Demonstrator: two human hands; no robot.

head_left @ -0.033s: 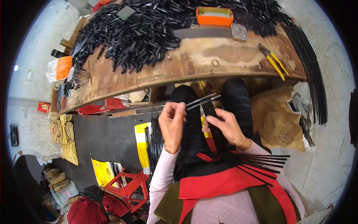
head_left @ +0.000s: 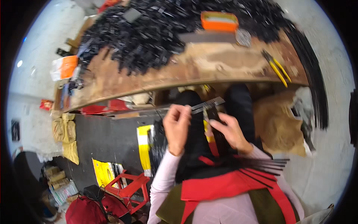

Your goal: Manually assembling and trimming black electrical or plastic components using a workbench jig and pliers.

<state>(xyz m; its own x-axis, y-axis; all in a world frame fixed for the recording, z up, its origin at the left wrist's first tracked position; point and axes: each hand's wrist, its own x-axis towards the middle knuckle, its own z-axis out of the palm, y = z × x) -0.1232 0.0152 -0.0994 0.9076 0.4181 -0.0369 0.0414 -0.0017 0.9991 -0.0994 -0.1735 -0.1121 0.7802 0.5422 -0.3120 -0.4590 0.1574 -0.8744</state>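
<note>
My left hand point(head_left: 176, 128) is raised over my lap, thumb and fingers pinched on the near end of a thin grey metal-looking strip point(head_left: 219, 100). That strip slants up to the right and crosses the top of a bundle of flat black strips point(head_left: 211, 112). My right hand point(head_left: 232, 130) is closed around this bundle, thumb on top. Lower down, loose black strip ends point(head_left: 263, 164) fan out to the right across my red-and-black apron point(head_left: 220, 186). Motion blur hides whether the grey strip passes between the black ones.
A wooden table point(head_left: 149, 80) ahead carries a heap of short black pieces point(head_left: 138, 48), an orange box point(head_left: 219, 21), yellow-handled pliers point(head_left: 276, 69) and long black strips point(head_left: 315, 78). A brown paper bag point(head_left: 274, 123) is at right; a red stool point(head_left: 128, 188) stands lower left.
The whole view has shifted slightly right and down and become blurrier. Both hands keep their grips; the grey strip now looks like a broader band.
</note>
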